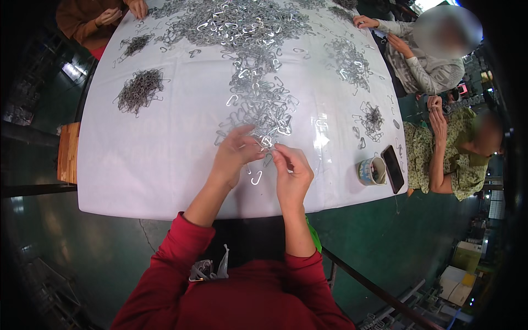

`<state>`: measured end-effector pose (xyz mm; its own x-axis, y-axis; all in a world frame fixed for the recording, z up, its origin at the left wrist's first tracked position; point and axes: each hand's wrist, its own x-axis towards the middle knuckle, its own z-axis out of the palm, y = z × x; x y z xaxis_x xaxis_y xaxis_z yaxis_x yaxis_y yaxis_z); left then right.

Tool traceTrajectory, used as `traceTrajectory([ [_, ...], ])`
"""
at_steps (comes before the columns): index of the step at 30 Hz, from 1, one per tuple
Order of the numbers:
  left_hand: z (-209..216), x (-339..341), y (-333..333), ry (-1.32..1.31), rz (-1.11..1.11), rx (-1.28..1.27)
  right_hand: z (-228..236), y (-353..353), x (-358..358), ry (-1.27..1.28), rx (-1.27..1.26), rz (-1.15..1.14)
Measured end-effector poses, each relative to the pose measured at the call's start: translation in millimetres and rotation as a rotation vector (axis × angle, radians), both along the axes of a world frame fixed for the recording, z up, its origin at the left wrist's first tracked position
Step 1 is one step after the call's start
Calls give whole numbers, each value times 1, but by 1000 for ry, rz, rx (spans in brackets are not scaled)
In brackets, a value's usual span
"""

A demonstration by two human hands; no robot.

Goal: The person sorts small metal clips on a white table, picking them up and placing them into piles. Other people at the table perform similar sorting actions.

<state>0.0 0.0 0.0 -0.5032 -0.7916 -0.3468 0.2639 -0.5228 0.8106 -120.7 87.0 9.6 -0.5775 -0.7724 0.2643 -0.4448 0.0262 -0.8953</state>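
Observation:
My left hand (pixel 234 157) and my right hand (pixel 292 171) meet above the near end of a long heap of silver hooks (pixel 258 104), bent wire or metal pieces shaped like snap-hook bodies. Between the fingertips is a small metal hook (pixel 268 148), partly hidden; the right thumb and forefinger pinch it. My left fingers curl toward the same piece, thumb and fingers near its other side. One loose hook (pixel 256 177) lies on the white tabletop (pixel 165 181) just below my hands.
Smaller piles of dark wire parts (pixel 140 91) and hooks (pixel 349 63) sit at left and right. A paper cup (pixel 372 171) and a black phone (pixel 392 169) stand near the right edge. Co-workers' hands (pixel 437 118) are at the right and far sides. A bag (pixel 212 269) rests at my lap.

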Motion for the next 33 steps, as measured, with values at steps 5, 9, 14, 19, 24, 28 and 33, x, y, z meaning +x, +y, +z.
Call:
traceTrajectory([
  [5, 5, 3, 4, 12, 0, 25, -8, -2, 3, -332, -10, -78],
  [9, -5, 1, 6, -71, -147, -67, -8, -3, 0, -584, -9, -92],
  [14, -21, -5, 8, -326, 130, -471, -7, 0, -5, -634, 74, -116],
  [19, -12, -3, 1, -282, 93, -382, -8, 2, 1, -225, -14, -65],
  [24, -5, 0, -3, -180, 7, -122, -3, 1, 6, 106, -125, -15],
  [28, -4, 0, -2, -133, 55, -30, -1, 2, 8, 129, -100, -39],
  [33, -4, -10, 11, -85, 203, -18, -2, 0, 12, 356, -160, -49],
])
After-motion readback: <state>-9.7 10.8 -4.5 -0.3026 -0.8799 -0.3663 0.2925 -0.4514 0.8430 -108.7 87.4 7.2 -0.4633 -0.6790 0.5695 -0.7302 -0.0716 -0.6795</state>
